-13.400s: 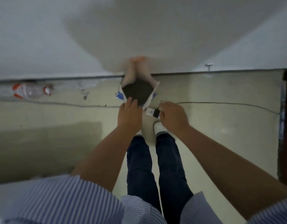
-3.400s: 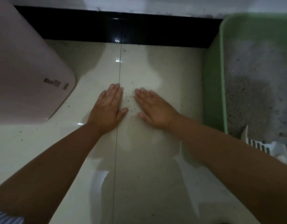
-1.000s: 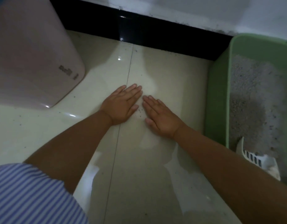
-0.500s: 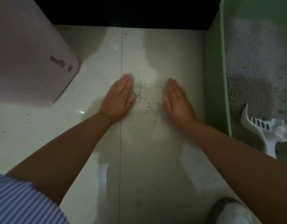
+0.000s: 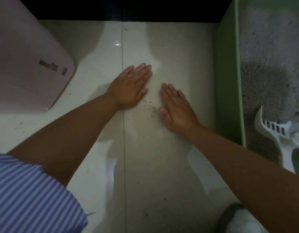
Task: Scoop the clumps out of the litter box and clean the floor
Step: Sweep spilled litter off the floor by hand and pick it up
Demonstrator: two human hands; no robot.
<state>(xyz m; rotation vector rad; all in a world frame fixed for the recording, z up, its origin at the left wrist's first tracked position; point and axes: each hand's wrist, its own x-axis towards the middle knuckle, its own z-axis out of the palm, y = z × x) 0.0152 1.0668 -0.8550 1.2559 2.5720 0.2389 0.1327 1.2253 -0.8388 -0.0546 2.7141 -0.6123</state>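
Both my hands lie flat, palms down, on the pale tiled floor (image 5: 155, 165). My left hand (image 5: 131, 87) has its fingers straight and pointing away from me. My right hand (image 5: 176, 106) lies a little nearer and to the right, fingers straight too. Between them a small patch of scattered litter grains (image 5: 149, 106) speckles the tile. The green litter box (image 5: 229, 81) stands along the right side, filled with grey litter (image 5: 269, 68). A white slotted scoop (image 5: 278, 137) rests inside its near end.
A pale pink appliance (image 5: 27, 64) with a rounded corner stands at the left. A black skirting strip (image 5: 128, 9) runs along the far edge of the floor. The toe of my shoe (image 5: 241, 221) shows at the bottom right. Stray grains dot the tiles at the left.
Over the last half second both hands have slid toward each other on the tile, narrowing the gap and bunching the grains between them. The scoop has not moved.
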